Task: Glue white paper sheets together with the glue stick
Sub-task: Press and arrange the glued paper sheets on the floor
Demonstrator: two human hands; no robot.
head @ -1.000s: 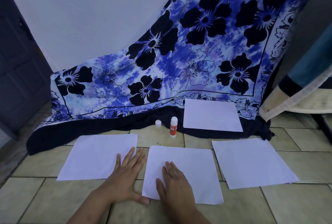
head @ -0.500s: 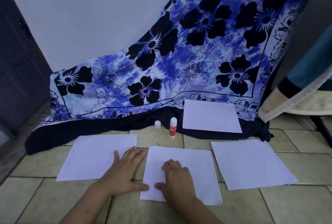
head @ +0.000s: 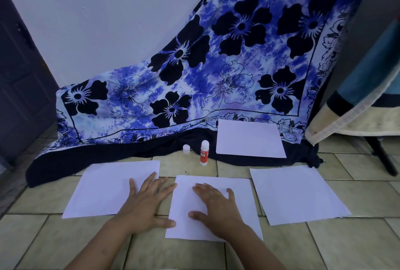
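Several white paper sheets lie on the tiled floor. My right hand (head: pixel 213 203) presses flat on the middle sheet (head: pixel 240 200). My left hand (head: pixel 147 202) lies flat with spread fingers, partly on the left sheet (head: pixel 104 187) and partly on the tile, its thumb at the middle sheet's left edge. A third sheet (head: pixel 296 194) lies at the right, and a fourth sheet (head: pixel 249 141) rests on the cloth behind. The glue stick (head: pixel 204 155), white with a red label, stands upright behind the middle sheet, with its white cap (head: pixel 186 149) beside it on the left.
A blue flowered cloth (head: pixel 216 64) hangs down the white wall and spreads its dark hem onto the floor. A dark door (head: pixel 19 79) stands at the left. Draped fabric and a dark furniture leg (head: pixel 381 157) are at the right.
My right hand's fingers curled half a second ago and now lie flat again, further up the middle sheet. My left hand has stayed in place. The middle sheet has shifted slightly.
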